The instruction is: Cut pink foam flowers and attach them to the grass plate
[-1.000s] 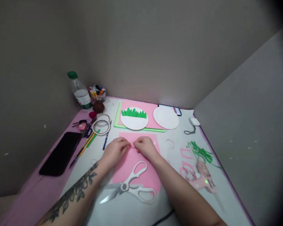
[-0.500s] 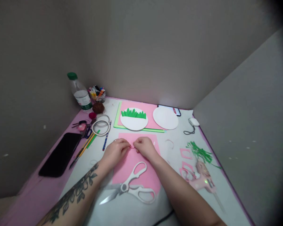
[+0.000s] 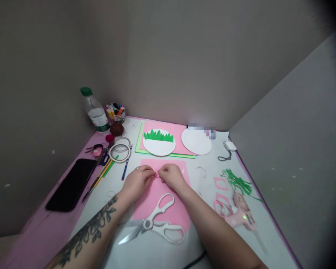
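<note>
Over the upper part of a pink paper sheet (image 3: 162, 205), my left hand (image 3: 140, 180) and my right hand (image 3: 172, 176) meet, fingertips nearly touching. Pinched between them is a small pink paper piece (image 3: 157, 174), mostly covered by the fingers, so its shape is unclear. Both hands are closed on it. Closer to me, a pair of white-handled scissors (image 3: 148, 223) lies spread across the sheet's lower part. Beyond the hands, a white paper disc (image 3: 159, 148) carries a green paper grass strip (image 3: 158, 136).
Another white disc (image 3: 196, 141) lies right of it. A glue gun (image 3: 242, 216), green paper strips (image 3: 238, 181) and pink scraps (image 3: 220, 183) are at right. A black phone (image 3: 72, 185), tape rolls (image 3: 120, 153), pencils (image 3: 100, 173) and a bottle (image 3: 96, 114) are at left.
Both hands stay in almost the same place, still pinching the small pink piece. The objects on the table have not moved.
</note>
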The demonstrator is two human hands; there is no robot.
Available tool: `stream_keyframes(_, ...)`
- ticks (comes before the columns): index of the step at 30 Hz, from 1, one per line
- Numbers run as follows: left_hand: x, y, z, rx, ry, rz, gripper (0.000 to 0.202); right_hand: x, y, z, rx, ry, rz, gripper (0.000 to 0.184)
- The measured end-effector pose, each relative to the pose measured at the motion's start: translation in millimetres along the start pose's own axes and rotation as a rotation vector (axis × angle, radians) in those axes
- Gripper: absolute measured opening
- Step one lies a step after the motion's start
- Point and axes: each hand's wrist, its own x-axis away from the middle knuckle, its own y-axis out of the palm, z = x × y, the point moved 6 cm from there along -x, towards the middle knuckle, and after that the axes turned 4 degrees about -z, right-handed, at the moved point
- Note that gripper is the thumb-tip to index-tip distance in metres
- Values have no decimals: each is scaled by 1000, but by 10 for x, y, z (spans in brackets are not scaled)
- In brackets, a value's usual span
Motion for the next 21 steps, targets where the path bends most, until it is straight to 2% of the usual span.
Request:
stream_keyframes(7,18,17,62,-109,34,-23,24,19,-1,-8,-97,8,-21,14)
stream_keyframes(14,17,16,52,-109,38,-34,23,9,-17,9,-200,1,-66,11)
stream_keyframes(21,18,41,40,-128,63,-50,23,29,-48,7,-142,-13,-29,12)
